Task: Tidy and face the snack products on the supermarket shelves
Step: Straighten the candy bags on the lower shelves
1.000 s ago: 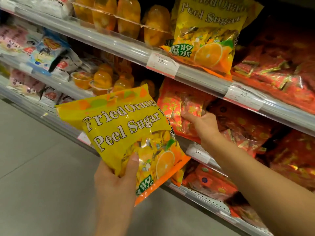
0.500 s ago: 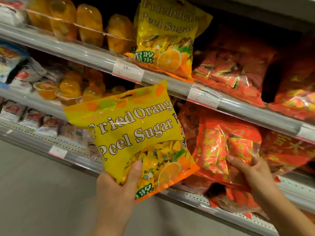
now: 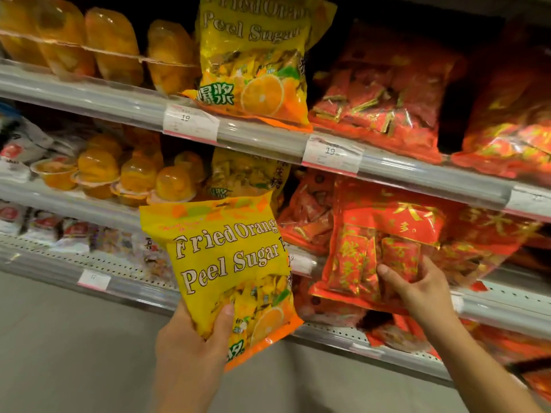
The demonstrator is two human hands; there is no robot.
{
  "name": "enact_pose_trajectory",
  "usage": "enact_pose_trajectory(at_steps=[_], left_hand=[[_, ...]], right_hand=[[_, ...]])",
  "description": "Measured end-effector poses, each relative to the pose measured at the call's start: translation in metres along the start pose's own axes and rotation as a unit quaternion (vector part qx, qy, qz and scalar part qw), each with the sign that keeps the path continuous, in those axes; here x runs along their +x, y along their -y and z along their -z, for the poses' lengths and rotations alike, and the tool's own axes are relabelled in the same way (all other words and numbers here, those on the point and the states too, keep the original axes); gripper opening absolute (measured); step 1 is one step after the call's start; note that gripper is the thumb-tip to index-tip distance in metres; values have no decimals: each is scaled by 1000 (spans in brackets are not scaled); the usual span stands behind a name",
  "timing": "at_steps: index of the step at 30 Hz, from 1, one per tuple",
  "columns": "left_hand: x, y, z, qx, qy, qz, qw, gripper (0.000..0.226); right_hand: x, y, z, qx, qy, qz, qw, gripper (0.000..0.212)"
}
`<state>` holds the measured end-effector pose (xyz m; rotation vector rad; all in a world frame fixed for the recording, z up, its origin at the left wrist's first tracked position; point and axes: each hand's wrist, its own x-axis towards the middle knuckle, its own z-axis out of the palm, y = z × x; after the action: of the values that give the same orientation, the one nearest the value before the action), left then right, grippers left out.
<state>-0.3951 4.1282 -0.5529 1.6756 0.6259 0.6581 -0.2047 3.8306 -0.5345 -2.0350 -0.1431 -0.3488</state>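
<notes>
My left hand (image 3: 190, 347) grips the bottom of a yellow "Fried Orange Peel Sugar" bag (image 3: 229, 263), held upright in front of the middle shelf. My right hand (image 3: 417, 290) holds the lower part of a red candy bag with gold characters (image 3: 384, 248), which tilts out over the middle shelf's front edge. A second yellow orange-peel bag (image 3: 253, 61) stands on the upper shelf (image 3: 268, 138). A third one (image 3: 247, 174) sits partly hidden behind the bag in my left hand.
Red candy bags (image 3: 384, 93) fill the right of the upper shelf and more lie on the lower shelves. Orange jelly cups (image 3: 134, 177) and tall jelly packs (image 3: 113, 46) sit to the left. Price tags (image 3: 190, 123) hang on the rails. Grey floor (image 3: 59, 353) lies below.
My right hand pulled the red candy bag forward and down off the middle shelf. The yellow bag in my left hand rose slightly and the view swung right.
</notes>
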Motion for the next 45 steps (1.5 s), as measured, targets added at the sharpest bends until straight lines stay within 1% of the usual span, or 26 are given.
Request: enact_pose_trajectory(at_steps=[3,5,7,9,10,12,13,16,19,21,22,24,26,28,30,33,36,38,40,43,45], left_hand=[[1,2,-4,17,12,1,1000,23],[2,0,-9,25,13,-20,999,25],[3,-2,-13,34,23,-59,997,28],[3,-1,-17,48,45,-84,994,38],[3,1,-19,75,60,-100,990,42],[7,3,-20,161,90,-167,969,48],[8,4,-20,191,108,-199,955,48],[9,-1,-23,236,161,-242,927,46],[9,12,-39,267,196,-333,883,38],[13,23,-55,302,210,-381,848,48],[13,22,-66,321,206,-419,824,52],[6,1,-93,319,201,-515,770,46],[-12,-42,-123,287,217,-578,732,38],[-27,-88,-153,292,252,-602,699,43],[-30,-122,-182,311,255,-627,667,49],[-24,-160,-219,306,249,-675,623,38],[-3,-189,-254,325,249,-702,583,24],[10,-194,-272,347,247,-702,571,26],[16,-188,-283,365,235,-701,566,32],[17,-179,-288,338,222,-710,577,32],[17,-178,-290,311,225,-716,583,33]], right_hand=[[1,-5,0,8,7,-14,1000,39],[0,-6,-1,-1,7,-15,1000,41],[-2,-8,1,-17,21,-4,1000,43],[-9,-9,7,-22,66,8,998,44],[-16,-9,12,-26,96,8,995,46],[-33,-15,25,-40,144,0,989,49],[-42,-21,33,-54,157,-2,986,48],[-65,-39,68,-90,161,-2,983,42],[-78,-49,112,-75,163,-31,983,47],[-87,-57,141,-55,152,-59,985,46],[-93,-62,153,-42,142,-71,986,47],[-110,-74,170,-7,107,-102,989,51],[-127,-87,180,26,45,-138,989,53],[-135,-100,193,39,-28,-171,984,43],[-135,-112,214,27,-71,-183,980,43],[-120,-125,248,23,-105,-165,980,47],[-98,-128,277,33,-128,-128,983,42],[-78,-129,294,39,-127,-110,985,39],[-56,-130,309,51,-111,-105,987,40],[-18,-131,325,27,-60,-102,993,47],[6,-134,332,11,-23,-105,994,45]])
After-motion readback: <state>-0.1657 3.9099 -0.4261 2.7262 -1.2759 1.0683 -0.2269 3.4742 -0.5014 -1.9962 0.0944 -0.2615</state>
